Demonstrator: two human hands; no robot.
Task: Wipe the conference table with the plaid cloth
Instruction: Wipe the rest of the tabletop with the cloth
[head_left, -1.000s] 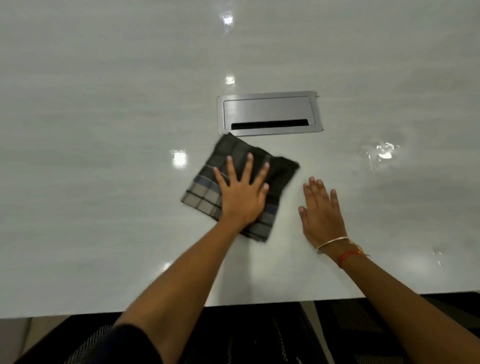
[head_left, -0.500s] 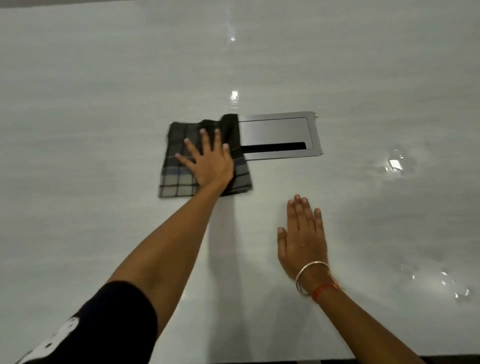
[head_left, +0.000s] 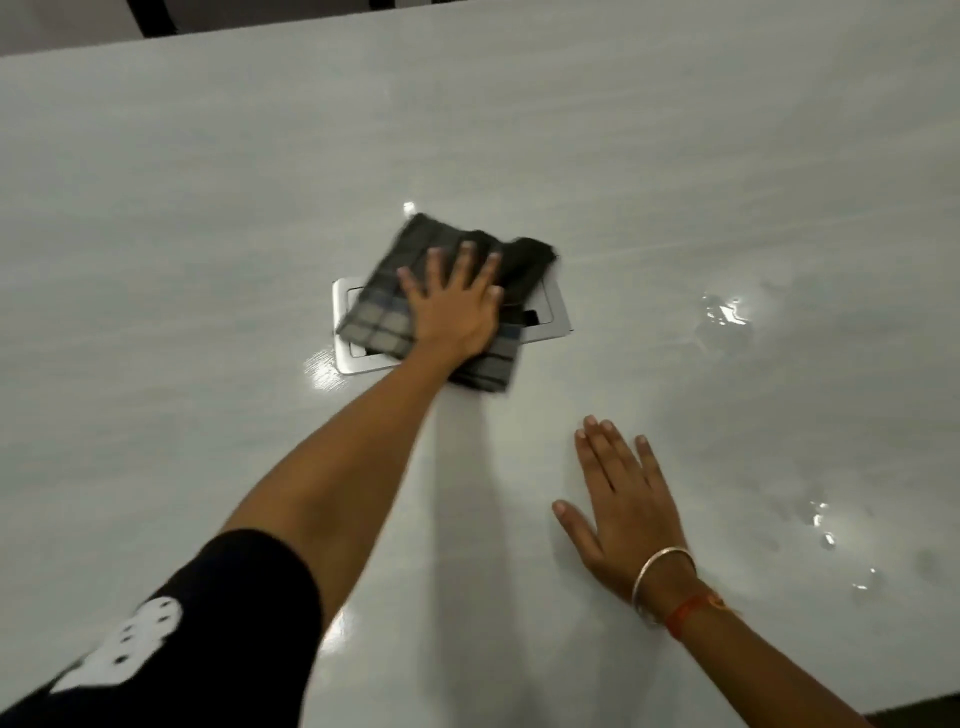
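The folded dark plaid cloth (head_left: 382, 317) lies flat on the glossy white conference table (head_left: 182, 234), spread over most of the metal cable box. My left hand (head_left: 454, 306) presses down on the cloth with fingers spread, arm stretched far forward. My right hand (head_left: 623, 499) rests palm down on the bare tabletop nearer to me, to the right of the left arm, fingers apart and holding nothing. It wears a bangle and a red thread at the wrist.
A silver cable box (head_left: 553, 312) is set into the table's middle, its corners showing around the cloth. Water patches (head_left: 724, 314) glisten at the right, with smaller droplets (head_left: 826, 535) nearer to me. The table's far edge (head_left: 311, 39) runs along the top.
My left hand has slid the cloth from the left of the cable box to the right, onto the box. My right hand stays flat on the table. The view has moved forward.
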